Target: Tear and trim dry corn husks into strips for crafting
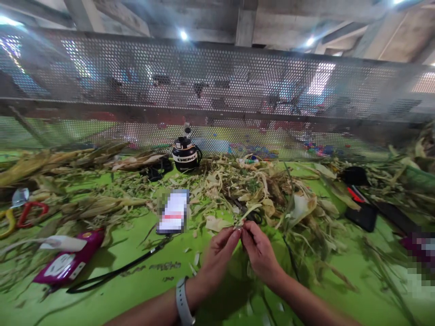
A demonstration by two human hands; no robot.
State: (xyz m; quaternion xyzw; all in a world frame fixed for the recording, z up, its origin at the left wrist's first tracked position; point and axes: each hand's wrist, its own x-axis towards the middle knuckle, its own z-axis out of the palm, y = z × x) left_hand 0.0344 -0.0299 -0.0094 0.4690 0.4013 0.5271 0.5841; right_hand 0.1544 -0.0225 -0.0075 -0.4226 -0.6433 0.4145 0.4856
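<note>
Over the green bench [136, 290], just before the heap of dry husks [265, 190], left hand [220, 251] and right hand [260, 251] meet, each grip pinched on a small pale plant piece [239, 223], apparently to steady it between them.

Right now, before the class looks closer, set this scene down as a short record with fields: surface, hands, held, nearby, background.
Surface: green tabletop, strewn with dry leaf scraps
Left hand: fingertips pinched, pale band on the wrist
Right hand: fingertips pinched, meeting the left's
Held: small plant piece between both hands' fingertips; exact kind unclear
Nearby: phone with lit screen; purple packet at left; black bottle marked "ENERGY" farther back
Background: perforated screen
</note>
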